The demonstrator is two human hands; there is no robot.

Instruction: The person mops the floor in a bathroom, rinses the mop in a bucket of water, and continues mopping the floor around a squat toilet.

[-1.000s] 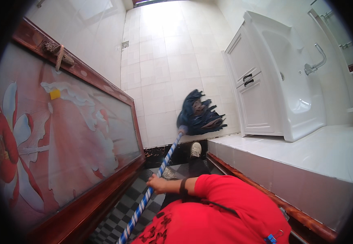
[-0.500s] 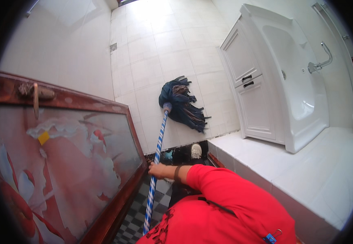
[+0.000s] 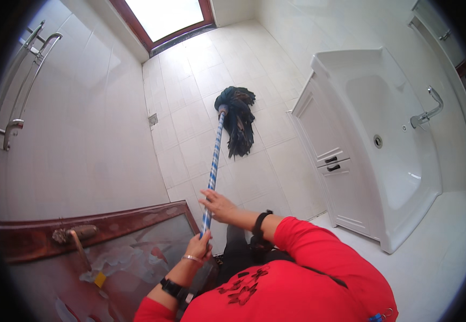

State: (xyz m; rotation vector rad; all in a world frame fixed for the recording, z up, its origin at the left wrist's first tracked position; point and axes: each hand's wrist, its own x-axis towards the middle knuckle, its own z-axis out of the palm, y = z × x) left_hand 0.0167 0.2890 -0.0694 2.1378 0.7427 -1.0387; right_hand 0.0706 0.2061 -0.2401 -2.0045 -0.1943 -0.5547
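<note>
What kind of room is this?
Most likely a bathroom or washroom: a white washbasin with a chrome tap on a cabinet, a metal rail on the tiled wall, and a small drain in the tiled floor.

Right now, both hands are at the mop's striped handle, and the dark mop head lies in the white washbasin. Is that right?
Not quite: the head view shows the dark mop head on the pale tiled floor, not in the white washbasin. The left hand and right hand are indeed at the striped handle.
</note>
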